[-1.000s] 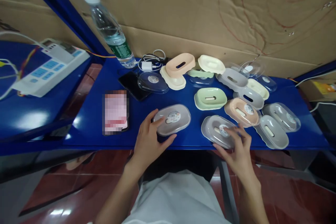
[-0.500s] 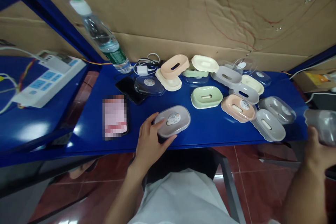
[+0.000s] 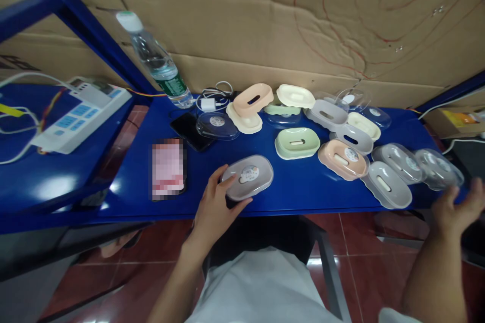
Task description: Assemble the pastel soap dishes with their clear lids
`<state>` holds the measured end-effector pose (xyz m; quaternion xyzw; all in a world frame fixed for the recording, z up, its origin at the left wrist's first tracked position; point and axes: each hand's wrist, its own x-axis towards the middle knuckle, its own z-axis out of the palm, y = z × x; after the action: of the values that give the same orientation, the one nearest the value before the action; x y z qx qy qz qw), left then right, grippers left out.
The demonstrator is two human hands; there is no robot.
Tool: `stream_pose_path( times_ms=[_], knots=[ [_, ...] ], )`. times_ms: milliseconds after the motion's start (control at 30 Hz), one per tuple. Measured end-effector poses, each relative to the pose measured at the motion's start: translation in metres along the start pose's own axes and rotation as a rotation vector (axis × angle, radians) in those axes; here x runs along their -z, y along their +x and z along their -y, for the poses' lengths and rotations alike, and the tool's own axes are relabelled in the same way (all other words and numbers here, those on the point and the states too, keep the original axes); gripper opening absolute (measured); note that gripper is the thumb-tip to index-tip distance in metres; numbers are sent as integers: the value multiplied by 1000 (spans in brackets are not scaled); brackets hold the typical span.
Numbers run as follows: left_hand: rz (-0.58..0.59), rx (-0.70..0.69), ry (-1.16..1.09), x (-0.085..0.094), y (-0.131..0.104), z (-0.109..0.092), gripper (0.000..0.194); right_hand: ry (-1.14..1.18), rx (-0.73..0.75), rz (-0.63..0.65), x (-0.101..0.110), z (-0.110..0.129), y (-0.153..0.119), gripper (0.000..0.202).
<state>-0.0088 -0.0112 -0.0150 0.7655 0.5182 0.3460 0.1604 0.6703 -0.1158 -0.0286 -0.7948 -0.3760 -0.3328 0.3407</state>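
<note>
My left hand (image 3: 219, 196) grips a grey soap dish (image 3: 261, 176) with a clear lid and a round sticker, resting near the table's front edge. At the far right my right hand (image 3: 456, 209) is empty, its fingers apart. Just beyond its fingertips lies a grey soap dish with a clear lid (image 3: 439, 169). Another lidded grey dish (image 3: 397, 162) sits left of that one, and an uncovered grey dish (image 3: 388, 186) is in front. A peach dish (image 3: 343, 159) with a clear lid and a green dish (image 3: 297, 142) stand near the middle.
On the blue table (image 3: 151, 121), more dishes and clear lids (image 3: 217, 125) are spread along the back. A water bottle (image 3: 162, 65), a charger (image 3: 210, 105), a black phone (image 3: 191, 128) and a blurred pink rectangle (image 3: 167, 167) are at left, with a power strip (image 3: 81, 121) beyond.
My right hand has let go of the lidded grey dish, now lying on the table's right end, and its fingers have spread. My left hand keeps its hold.
</note>
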Motion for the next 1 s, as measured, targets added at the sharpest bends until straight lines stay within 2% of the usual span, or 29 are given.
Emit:
stream_pose_path(
  times_ms=[67,133,167,267,333,500,567,633,667,700,767,833,900,1000],
  knots=[
    [-6,15,9,0,-1,-1,70,72,-36,-128,18,20,-36,94],
    [-19,25,2,0,-2,-2,69,55,-77,-228,35,49,-75,79],
    [-25,32,-7,0,-2,-2,69,26,-110,-234,42,65,-91,66],
    [-36,35,-48,2,0,-2,67,-29,-151,-48,54,110,-117,45],
    [-32,22,-80,4,1,-2,65,-13,-147,44,53,128,-115,43],
    [-40,-1,-153,9,0,-2,68,38,-116,194,46,150,-89,46],
    [-24,-25,-210,10,0,-8,69,49,-106,196,54,166,-88,49],
    [40,-71,-285,8,0,-18,70,168,-75,216,72,190,-95,54],
    [86,-102,-324,6,0,-25,71,286,-37,275,83,205,-100,59],
    [141,-136,-361,4,1,-33,73,446,21,387,95,221,-104,66],
    [252,-216,-429,-4,2,-50,79,731,215,746,118,251,-111,87],
    [338,-285,-488,-14,1,-66,85,856,396,1013,134,274,-113,94],
    [384,-313,-518,-22,1,-79,88,883,470,1080,142,286,-110,83],
    [441,-310,-532,-28,2,-89,96,898,460,1008,143,285,-100,67]
  ],
)
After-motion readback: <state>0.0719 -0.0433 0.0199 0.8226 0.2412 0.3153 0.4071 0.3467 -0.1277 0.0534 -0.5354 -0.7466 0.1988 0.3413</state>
